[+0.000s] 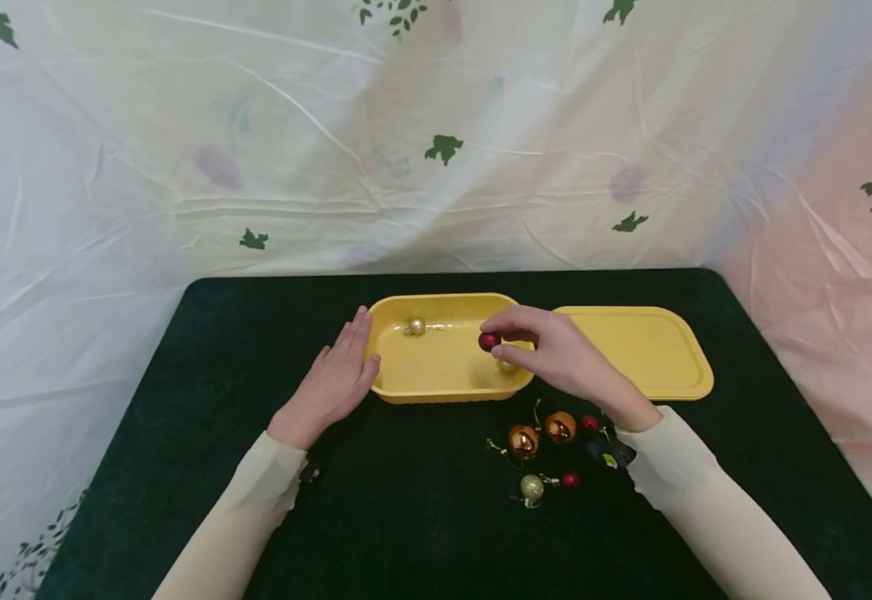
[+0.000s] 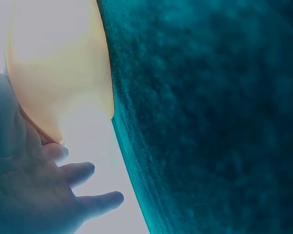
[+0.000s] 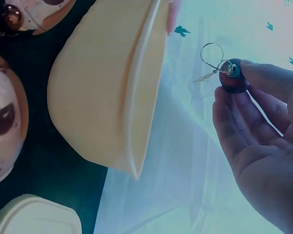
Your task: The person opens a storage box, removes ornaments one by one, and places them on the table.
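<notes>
My right hand [image 1: 556, 346] pinches a small dark red Christmas bauble [image 1: 489, 341] between thumb and fingers, over the right end of a yellow plastic box [image 1: 436, 396]. In the right wrist view, a gold string loop hangs from the cap of the red bauble [image 3: 233, 84]. My left hand [image 1: 334, 375] rests with straight fingers against the left end of the box; the left wrist view shows its fingers spread beside the box wall [image 2: 63, 63]. Inside the box lie a gold bauble [image 1: 416, 327] at the back left and another gold bauble [image 1: 507, 367], partly hidden by my right hand.
A yellow lid [image 1: 642, 350] lies flat right of the box. In front are two shiny copper baubles [image 1: 523, 442], a glittery gold bauble [image 1: 532, 487], small red baubles [image 1: 569, 480] and a dark item [image 1: 611, 452] beside my right sleeve. A patterned cloth hangs behind the dark green table [image 1: 406, 533].
</notes>
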